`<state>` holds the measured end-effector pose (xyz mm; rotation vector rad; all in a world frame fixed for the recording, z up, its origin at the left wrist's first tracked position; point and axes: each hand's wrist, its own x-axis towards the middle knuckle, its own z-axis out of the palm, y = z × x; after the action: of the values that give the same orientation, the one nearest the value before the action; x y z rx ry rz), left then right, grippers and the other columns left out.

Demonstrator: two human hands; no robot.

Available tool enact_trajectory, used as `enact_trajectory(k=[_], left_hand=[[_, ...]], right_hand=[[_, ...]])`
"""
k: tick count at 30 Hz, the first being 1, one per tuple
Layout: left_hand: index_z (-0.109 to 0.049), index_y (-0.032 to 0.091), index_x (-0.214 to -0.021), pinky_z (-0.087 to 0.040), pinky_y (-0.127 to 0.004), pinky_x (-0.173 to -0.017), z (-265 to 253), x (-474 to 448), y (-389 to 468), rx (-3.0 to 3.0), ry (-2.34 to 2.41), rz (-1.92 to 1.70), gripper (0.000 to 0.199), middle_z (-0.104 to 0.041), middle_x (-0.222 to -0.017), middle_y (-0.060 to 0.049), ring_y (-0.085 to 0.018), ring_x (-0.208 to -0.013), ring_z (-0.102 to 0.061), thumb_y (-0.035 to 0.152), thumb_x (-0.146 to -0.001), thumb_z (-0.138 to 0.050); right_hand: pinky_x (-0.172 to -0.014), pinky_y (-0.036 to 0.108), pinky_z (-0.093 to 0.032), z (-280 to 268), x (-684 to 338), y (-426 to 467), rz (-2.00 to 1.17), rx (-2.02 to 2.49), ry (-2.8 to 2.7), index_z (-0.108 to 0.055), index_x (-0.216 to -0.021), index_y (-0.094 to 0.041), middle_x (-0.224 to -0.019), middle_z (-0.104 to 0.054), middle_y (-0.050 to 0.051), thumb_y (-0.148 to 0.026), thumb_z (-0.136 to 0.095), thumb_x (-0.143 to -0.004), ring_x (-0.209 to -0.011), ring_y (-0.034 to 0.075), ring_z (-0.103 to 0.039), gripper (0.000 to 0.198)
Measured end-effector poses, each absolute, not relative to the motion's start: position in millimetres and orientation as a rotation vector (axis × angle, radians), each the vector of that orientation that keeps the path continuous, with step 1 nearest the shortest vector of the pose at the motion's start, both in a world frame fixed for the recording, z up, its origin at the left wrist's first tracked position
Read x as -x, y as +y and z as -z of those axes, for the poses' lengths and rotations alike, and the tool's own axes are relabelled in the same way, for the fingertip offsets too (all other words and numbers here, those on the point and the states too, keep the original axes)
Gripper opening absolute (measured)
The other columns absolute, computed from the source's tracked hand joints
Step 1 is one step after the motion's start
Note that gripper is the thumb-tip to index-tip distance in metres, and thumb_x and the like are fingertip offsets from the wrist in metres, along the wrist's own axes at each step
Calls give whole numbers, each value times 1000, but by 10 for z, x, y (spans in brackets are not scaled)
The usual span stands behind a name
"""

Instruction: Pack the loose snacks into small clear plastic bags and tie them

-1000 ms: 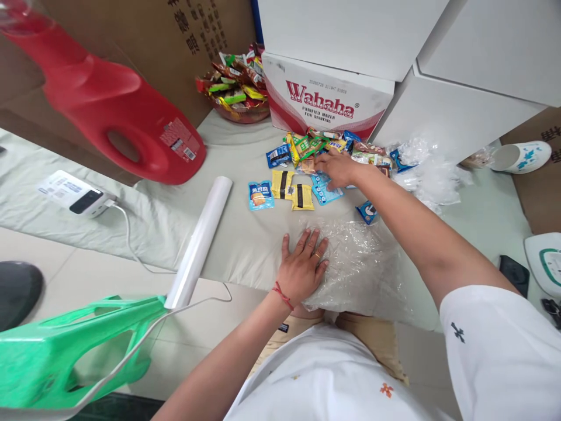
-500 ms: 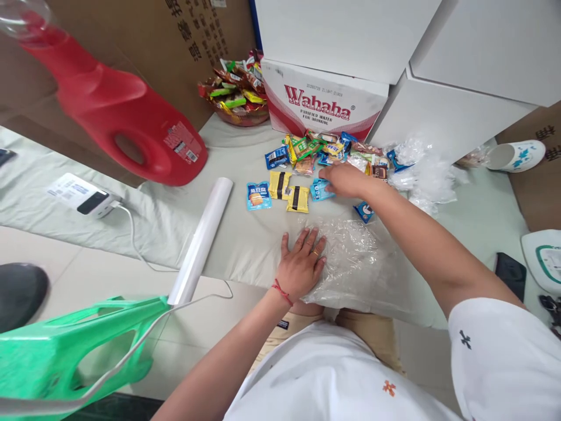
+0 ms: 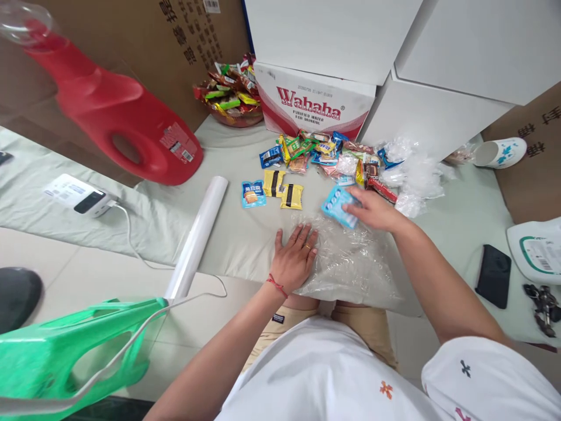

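Note:
My right hand grips a light-blue snack packet over the far edge of a clear plastic sheet. My left hand lies flat with its fingers spread, pressing on the left side of that sheet. Beyond the left hand, two yellow packets with dark bands, a left one and a right one, lie beside a blue snack packet. A heap of mixed wrapped snacks spreads along the foot of a carton.
A Wahaha carton stands behind the heap, with a bowl of snacks to its left. Crumpled clear plastic lies right. A roll of film, red jug, green stool, phone and keys are around.
My right hand has drawn back from the heap towards me, bringing the light-blue packet over the clear sheet. My left hand stays flat on the sheet. The view has shifted slightly.

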<state>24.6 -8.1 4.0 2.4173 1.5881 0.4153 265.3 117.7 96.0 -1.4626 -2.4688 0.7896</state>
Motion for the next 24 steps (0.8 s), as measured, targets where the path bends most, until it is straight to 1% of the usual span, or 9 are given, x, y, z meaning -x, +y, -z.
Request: enact_trajectory(k=[1,3,6,9,12,15,17,21,24], left_hand=[[-37,28,-159,-9,-65,-125,-33,-248,-80,-2416,1593,-419,54,-40,-163,-9,-28,-152,-36,35,-106,-30],[-35,27,-160,-8,-65,-125,-22,-252,-79,-2424,1592,-420,55,-39,-163,-10,-28,-153,-36,34,-106,-29],[-35,28,-160,-7,-66,-124,-19,-257,-78,-2444,1581,-414,54,-37,-164,-9,-28,-153,-35,33,-106,-29],[-39,30,-158,-7,-66,-124,-27,-263,-80,-2451,1589,-408,53,-37,-164,-8,-29,-153,-35,33,-106,-31],[-41,30,-157,-7,-67,-124,-34,-269,-83,-2453,1592,-399,52,-37,-164,-7,-29,-153,-35,34,-106,-31],[-41,30,-157,-7,-67,-124,-30,-270,-83,-2458,1592,-390,52,-37,-164,-7,-29,-153,-35,34,-106,-32],[-42,30,-156,-7,-68,-124,-25,-268,-81,-2456,1597,-386,51,-37,-164,-7,-29,-153,-35,34,-106,-32],[-44,31,-155,-8,-67,-124,-21,-262,-76,-2453,1592,-382,51,-38,-164,-7,-29,-153,-35,34,-106,-32],[-44,31,-155,-7,-67,-124,-27,-257,-75,-2450,1585,-384,51,-39,-164,-8,-29,-153,-36,34,-106,-33]], right_hand=[[-81,33,-51,-973,-2728,1028,-957,1409,-2445,-63,-110,-18,-97,-69,6,-38,-51,-97,-89,23,-64,26],[-78,32,-51,-939,-2819,738,-1176,1345,-2403,-65,-107,-20,-94,-70,4,-39,-53,-97,-85,21,-65,25],[-84,34,-52,-797,-2815,423,-1218,1326,-2459,-68,-112,-21,-103,-71,7,-31,-55,-96,-94,23,-66,23],[-94,41,-50,-713,-2754,344,-984,1393,-2611,-68,-121,-20,-112,-70,13,-27,-61,-94,-105,28,-64,30],[-99,46,-49,-749,-2705,535,-616,1497,-2636,-68,-126,-20,-122,-68,15,-35,-62,-94,-116,33,-58,35],[-90,45,-53,-766,-2623,980,-319,1751,-2569,-72,-119,-20,-117,-70,17,-32,-49,-100,-114,35,-60,33],[-82,44,-54,-697,-2538,1342,-181,2058,-2431,-73,-114,-13,-114,-70,23,-25,-45,-99,-107,36,-65,34],[-80,44,-55,-438,-2364,1911,-56,2378,-2012,-62,-128,1,-121,-64,35,-28,-50,-97,-106,39,-69,44],[-79,41,-55,-315,-2307,2097,-154,2415,-1766,-58,-131,2,-125,-61,37,-27,-54,-95,-105,38,-70,47]])
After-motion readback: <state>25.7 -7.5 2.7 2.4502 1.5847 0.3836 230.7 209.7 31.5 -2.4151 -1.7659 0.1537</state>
